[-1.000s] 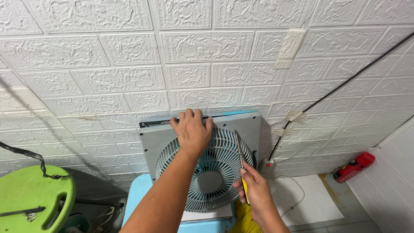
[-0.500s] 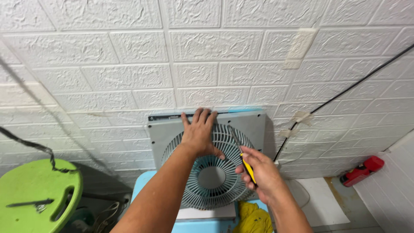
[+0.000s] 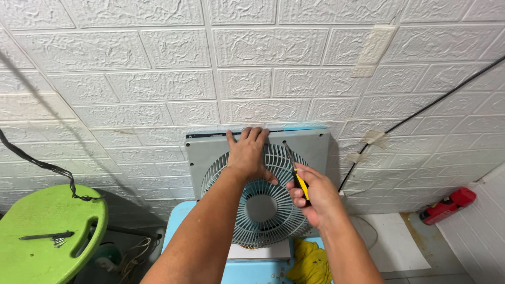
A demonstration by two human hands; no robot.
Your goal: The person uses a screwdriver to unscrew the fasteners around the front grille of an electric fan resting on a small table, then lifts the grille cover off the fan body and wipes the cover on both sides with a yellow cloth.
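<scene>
A grey square box fan (image 3: 314, 152) with a pale round grille (image 3: 263, 221) leans upright against the white brick-pattern wall, standing on a light blue stool (image 3: 176, 221). My left hand (image 3: 249, 152) lies flat on the top of the grille, fingers spread upward over the frame. My right hand (image 3: 310, 197) grips a screwdriver (image 3: 294, 167) with a yellow and black handle. Its dark shaft points up and left, with the tip near the fan frame's upper right part.
A lime green stool (image 3: 47, 236) at the lower left carries a dark tool and small screws. A black cable (image 3: 421, 113) runs diagonally up the wall at the right. A red tool (image 3: 447, 205) lies on the floor at the right. A yellow cloth (image 3: 307, 263) sits below the fan.
The view has shifted, so the fan sits more to the right. My right hand has risen with the screwdriver from the fan's lower right edge toward its upper right. My left hand stays on the grille.
</scene>
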